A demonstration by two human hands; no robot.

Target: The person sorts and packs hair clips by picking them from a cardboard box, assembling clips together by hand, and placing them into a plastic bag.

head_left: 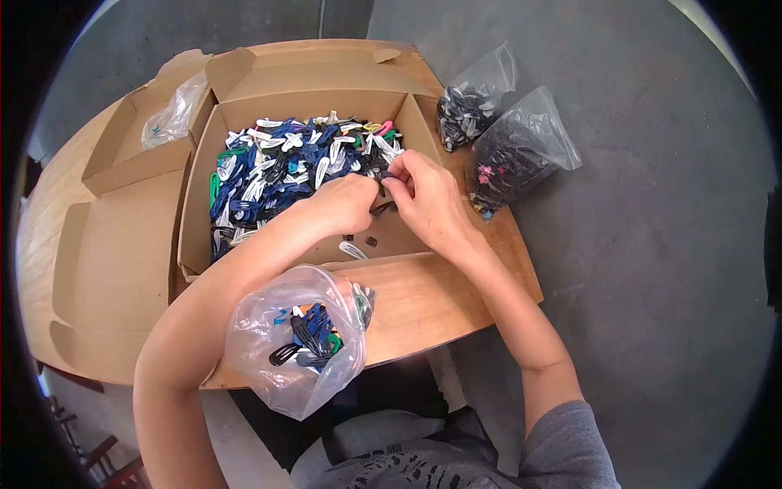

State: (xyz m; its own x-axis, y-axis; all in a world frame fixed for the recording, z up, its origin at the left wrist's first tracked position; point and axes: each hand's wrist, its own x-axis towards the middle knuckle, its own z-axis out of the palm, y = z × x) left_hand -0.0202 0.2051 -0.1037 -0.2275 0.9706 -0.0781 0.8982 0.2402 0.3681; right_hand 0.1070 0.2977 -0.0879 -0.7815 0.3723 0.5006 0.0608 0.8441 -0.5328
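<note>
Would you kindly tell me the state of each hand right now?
Left hand: curled closed; whether it holds anything cannot be told.
Right hand: thumb and forefinger pinched on a small dark item.

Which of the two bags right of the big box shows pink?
The nearer, larger bag: pink pieces show through its side. The farther bag shows only dark and pale pieces.

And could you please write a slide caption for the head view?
Left hand and right hand over a cardboard box of hair clips.
</note>
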